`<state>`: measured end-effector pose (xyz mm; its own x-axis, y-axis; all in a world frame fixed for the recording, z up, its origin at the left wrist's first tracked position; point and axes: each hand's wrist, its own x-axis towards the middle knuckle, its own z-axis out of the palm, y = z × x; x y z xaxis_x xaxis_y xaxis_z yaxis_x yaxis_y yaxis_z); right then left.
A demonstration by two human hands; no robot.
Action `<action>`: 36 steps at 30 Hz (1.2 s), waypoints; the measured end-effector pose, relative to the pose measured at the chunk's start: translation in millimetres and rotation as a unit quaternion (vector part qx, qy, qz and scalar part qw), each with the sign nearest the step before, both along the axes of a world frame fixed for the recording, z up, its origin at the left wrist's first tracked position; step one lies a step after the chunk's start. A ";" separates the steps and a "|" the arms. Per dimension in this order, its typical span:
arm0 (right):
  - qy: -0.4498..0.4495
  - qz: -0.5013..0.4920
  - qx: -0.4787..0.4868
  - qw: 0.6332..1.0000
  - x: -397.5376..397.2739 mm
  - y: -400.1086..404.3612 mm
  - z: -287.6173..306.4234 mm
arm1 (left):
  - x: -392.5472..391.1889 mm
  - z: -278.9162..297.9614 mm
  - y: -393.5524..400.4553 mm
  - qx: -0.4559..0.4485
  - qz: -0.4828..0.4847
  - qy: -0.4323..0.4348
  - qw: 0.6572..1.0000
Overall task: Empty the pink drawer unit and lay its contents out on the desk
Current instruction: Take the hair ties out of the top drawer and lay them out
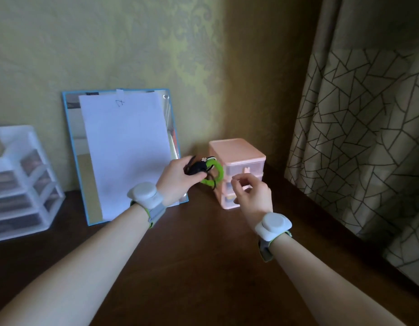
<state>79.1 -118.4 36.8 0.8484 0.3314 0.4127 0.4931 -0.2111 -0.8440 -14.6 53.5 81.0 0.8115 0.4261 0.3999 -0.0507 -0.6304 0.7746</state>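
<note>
A small pink drawer unit with clear drawers stands at the back of the dark wooden desk, near the wall corner. Its top drawer looks closed; the lower drawers are partly hidden behind my right hand. My left hand is raised just left of the unit and holds a bunch of hair ties: a fuzzy green one and black ones, one with a small pale charm. My right hand hovers in front of the middle drawers, fingers curled and apart, holding nothing that I can see.
A blue-framed mirror with a white paper sheet over it leans on the wall at left. A white drawer organiser stands at the far left. A patterned curtain hangs along the desk's right edge.
</note>
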 end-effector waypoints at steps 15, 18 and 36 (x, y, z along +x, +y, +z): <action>0.067 0.222 -0.002 0.973 -150.4 79.9 -63.0 | -202.6 -92.7 25.7 -0.354 0.161 -0.005 0.921; 0.090 0.257 -0.012 0.962 -172.0 91.8 -66.1 | -217.0 -99.5 24.7 -0.378 0.180 -0.034 0.907; 0.091 0.269 -0.050 0.958 -206.4 123.0 -73.2 | -247.6 -121.3 42.8 -0.470 0.099 -0.130 0.867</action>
